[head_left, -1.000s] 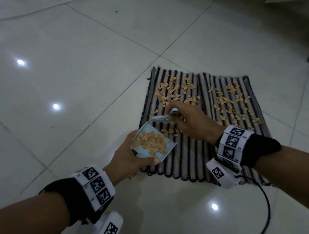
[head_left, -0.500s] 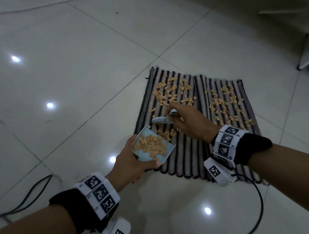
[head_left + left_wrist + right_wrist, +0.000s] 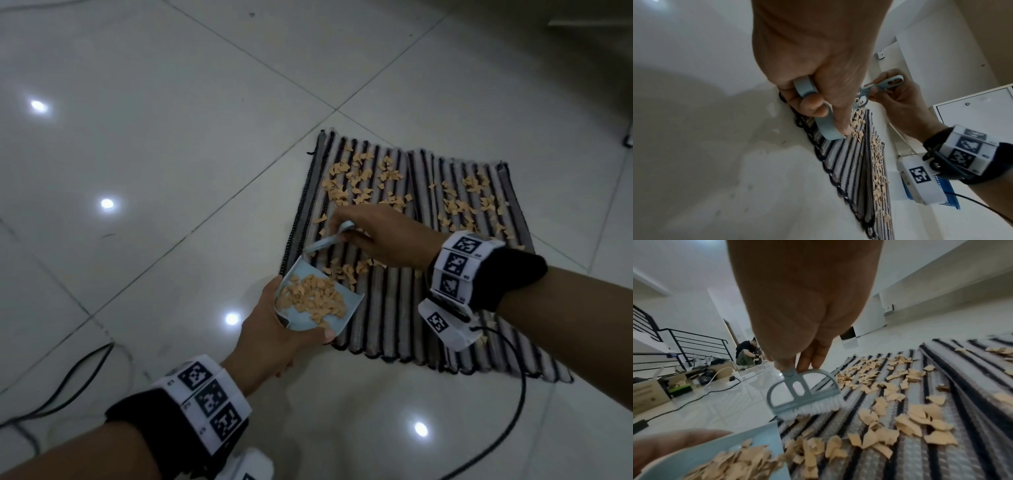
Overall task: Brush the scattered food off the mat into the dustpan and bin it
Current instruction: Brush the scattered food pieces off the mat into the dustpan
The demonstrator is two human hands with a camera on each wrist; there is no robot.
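I have one small pale-blue dustpan (image 3: 317,301) in my left hand (image 3: 270,337), fingers curled under it and thumb pinned along its near rim, its open lip resting on the near-left part of the mat (image 3: 387,308). A heap of tan food flakes (image 3: 310,298) lies inside it, too many and too jumbled to count. My right hand (image 3: 380,236) pinches the handle of one little blue-grey brush (image 3: 803,395); its white bristles (image 3: 818,407) touch the mat just beyond the dustpan's lip, with a small cluster of flakes between brush and pan. My two hands work close together but do not touch.

The mat is a single striped piece, grey and black, lying flat on the glossy white tile floor (image 3: 154,154). Scattered flakes (image 3: 363,178) remain on it in two loose patches, one on the far-left half and one on the far-right half (image 3: 472,202).

Each wrist carries one band of black-and-white markers. Two black cables show on the floor, one at my left (image 3: 61,387) and one running from my right wrist (image 3: 513,404). In the right wrist view one person crouches (image 3: 747,353) far off beside a black railing.
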